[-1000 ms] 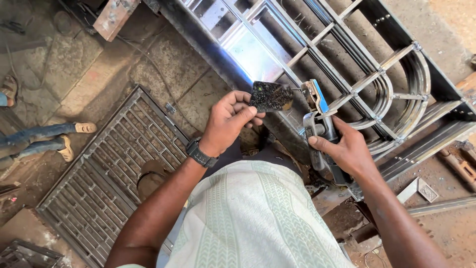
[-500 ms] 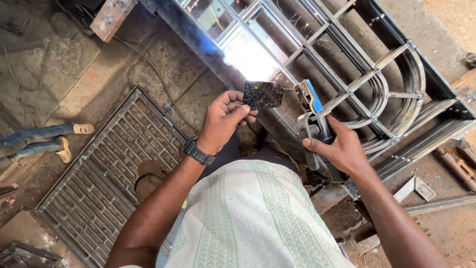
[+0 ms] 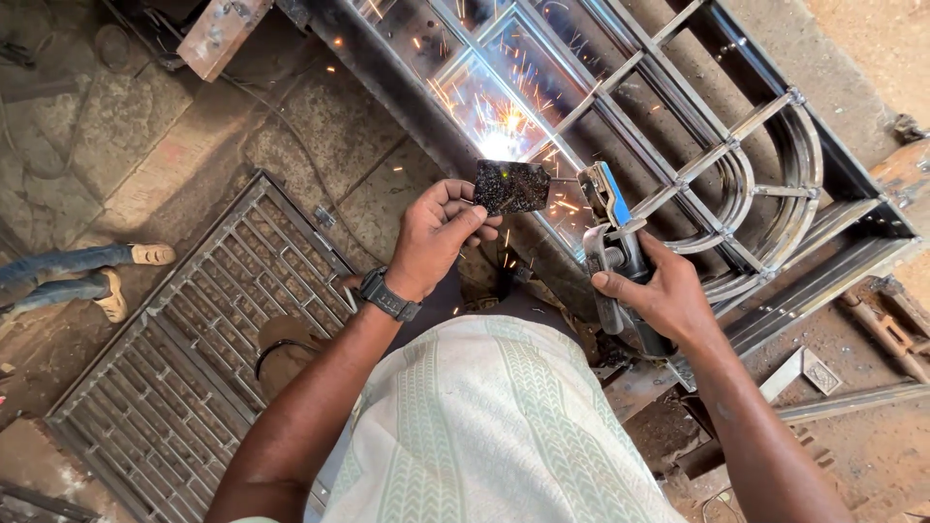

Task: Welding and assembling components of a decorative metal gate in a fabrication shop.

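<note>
The left hand [image 3: 436, 237] fingers pinch a dark glass plate [image 3: 511, 186] just left of the welding holder [image 3: 612, 242], gripped by the right hand [image 3: 664, 295], below the bright spark [image 3: 499, 145].

Dark glass plate [image 3: 511, 186] left of electrode holder [image 3: 612, 232], both above window frame [image 3: 678, 145]; floor grille [image 3: 194, 339] lower left

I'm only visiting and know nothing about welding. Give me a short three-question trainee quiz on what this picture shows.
1. True or false: the left hand holds a dark glass plate.
2. What does the right hand grip? A) hammer B) electrode holder C) paintbrush
3. Fill in: sparks fly from the metal ____ frame.

Key: 1 true; 2 B; 3 gate.
</note>
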